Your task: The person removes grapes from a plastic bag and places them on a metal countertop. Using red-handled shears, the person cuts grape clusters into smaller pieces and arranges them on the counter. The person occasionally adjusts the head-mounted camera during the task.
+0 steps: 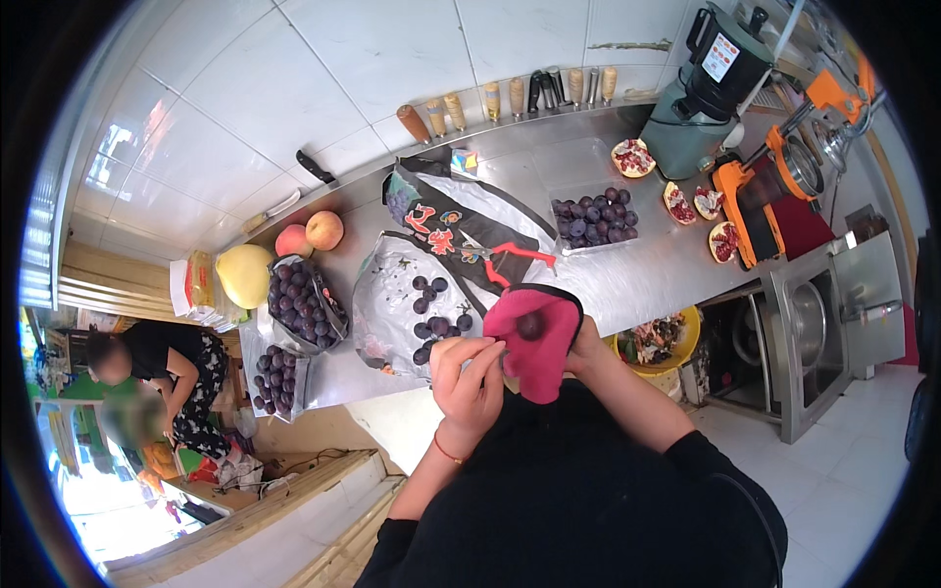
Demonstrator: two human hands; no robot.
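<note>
My right hand (pixel 584 344) is under a pink cloth (pixel 548 367) with a dark edge, and one dark grape (pixel 528 325) rests in its hollow. My left hand (pixel 464 378) has thumb and fingers pinched together at the cloth's left edge. Just beyond lie red-handled scissors (pixel 507 253) on a black printed grape bag (pixel 470 228). Left of the cloth, several loose grapes (pixel 439 326) and stem bits are scattered over an opened bag with a silvery inside (pixel 390 294). A clear plastic box (pixel 581 246) farther right holds many grapes (pixel 594 218).
Left on the steel counter (pixel 338 382) are bagged grapes (pixel 298 301), boxed grapes (pixel 273 378), a yellow pomelo-like fruit (pixel 244 276) and apples (pixel 324 230). Pomegranate pieces (pixel 678 203), a juicer (pixel 691 125) and an orange press (pixel 757 198) stand right. A yellow waste bin (pixel 689 338) sits below. Someone (pixel 176 367) bends at left.
</note>
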